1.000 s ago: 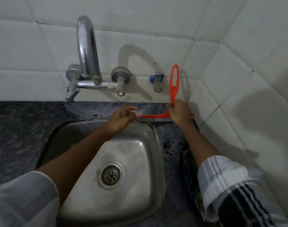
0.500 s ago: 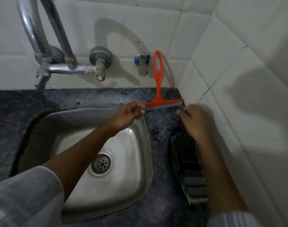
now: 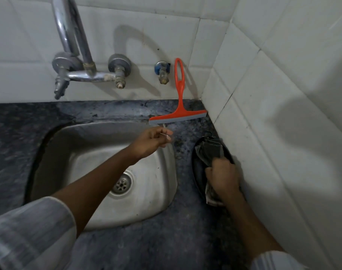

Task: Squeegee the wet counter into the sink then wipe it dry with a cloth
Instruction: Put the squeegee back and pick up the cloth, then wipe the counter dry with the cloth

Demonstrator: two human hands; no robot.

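Observation:
The orange squeegee point(image 3: 179, 106) leans upright against the back tiles. Its grey blade rests on the dark speckled counter point(image 3: 146, 248) in the back right corner, and no hand touches it. My left hand point(image 3: 153, 140) hovers over the back right corner of the steel sink point(image 3: 167, 193), just below the blade, with its fingers pinched together. Something small glints at the fingertips, but I cannot tell what it is. My right hand point(image 3: 222, 177) is closed on a dark grey cloth point(image 3: 212, 149). The cloth lies in a black dish point(image 3: 196, 172) beside the right wall.
A chrome tap point(image 3: 72, 38) with two wall valves rises over the sink's back left. A small blue-capped valve point(image 3: 162, 72) sits just left of the squeegee handle. White tiled walls close the back and right sides. The counter surface looks wet near the back edge.
My right hand let go of the squeegee, came back along the right wall and closed on the cloth. My left hand dropped slightly away from the blade. The squeegee now stands alone against the wall.

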